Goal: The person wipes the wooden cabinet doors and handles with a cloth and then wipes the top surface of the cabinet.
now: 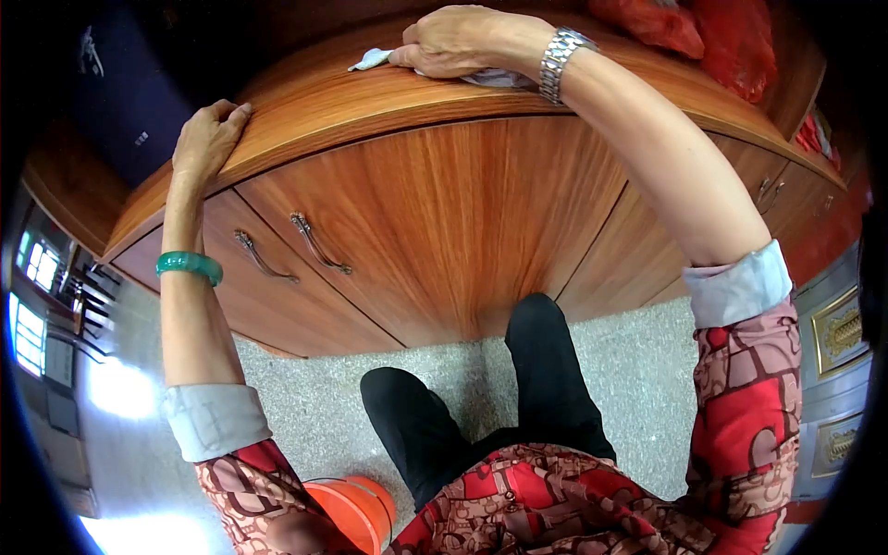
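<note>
A white rag (373,60) lies bunched on the top of a wooden cabinet (444,203), partly under my right hand (449,42). The fingers of that hand are closed over the cloth and press it to the wood; more of it shows beneath the palm near the wrist, which wears a metal watch. Further left, my left hand (211,139) rests on the front edge of the cabinet top, with its thumb on the wood and its other fingers bent and partly hidden. It holds no loose object. A green bangle sits on the left forearm.
Red plastic bags (735,46) lie at the back right of the cabinet top. A dark blue case or panel (125,102) stands at the back left. An orange bucket (356,513) is on the floor by my left side. Metal handles (319,242) stick out from the cabinet doors.
</note>
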A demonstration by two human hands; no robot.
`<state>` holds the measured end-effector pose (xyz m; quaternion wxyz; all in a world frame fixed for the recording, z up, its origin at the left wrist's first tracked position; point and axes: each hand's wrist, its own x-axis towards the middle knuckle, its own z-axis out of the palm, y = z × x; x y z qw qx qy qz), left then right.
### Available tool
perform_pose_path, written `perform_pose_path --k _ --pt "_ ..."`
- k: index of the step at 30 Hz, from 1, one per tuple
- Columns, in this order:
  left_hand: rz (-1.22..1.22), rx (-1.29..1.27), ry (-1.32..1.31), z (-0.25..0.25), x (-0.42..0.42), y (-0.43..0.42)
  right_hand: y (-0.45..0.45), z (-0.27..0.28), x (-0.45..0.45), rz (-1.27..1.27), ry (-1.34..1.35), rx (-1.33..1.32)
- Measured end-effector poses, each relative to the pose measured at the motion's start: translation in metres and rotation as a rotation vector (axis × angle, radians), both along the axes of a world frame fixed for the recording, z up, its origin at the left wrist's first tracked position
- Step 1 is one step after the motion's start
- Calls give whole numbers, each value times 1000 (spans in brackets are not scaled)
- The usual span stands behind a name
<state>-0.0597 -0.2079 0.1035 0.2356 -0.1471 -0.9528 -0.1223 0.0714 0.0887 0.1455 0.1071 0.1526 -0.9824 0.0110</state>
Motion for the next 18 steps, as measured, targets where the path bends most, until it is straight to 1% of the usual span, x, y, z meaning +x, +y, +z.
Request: perform_pose_path --k 1,2,4,6,7,9,10,13,18 --pt "2 1 1 0 2 0 2 -8 -20 2 1 1" --pt "-9 12 7 1 4 2 5 -22 -57 -6 28 136" --pt "-21 25 12 -1 6 2 -1 -24 -58 -14 54 272" --pt "-3 24 12 0 5 3 5 -24 -40 -33 73 49" --pt "1 27 15 0 5 2 6 -24 -36 -29 77 51" --pt "-7 28 -2 1 4 1 6 -25 -30 68 120 18" --pt "-7 29 -3 1 4 0 4 -27 -28 67 143 5" --pt "-9 24 2 0 5 3 1 -25 -7 130 135 -1" --pt "4 21 22 1 9 5 0 -25 -2 120 138 4"
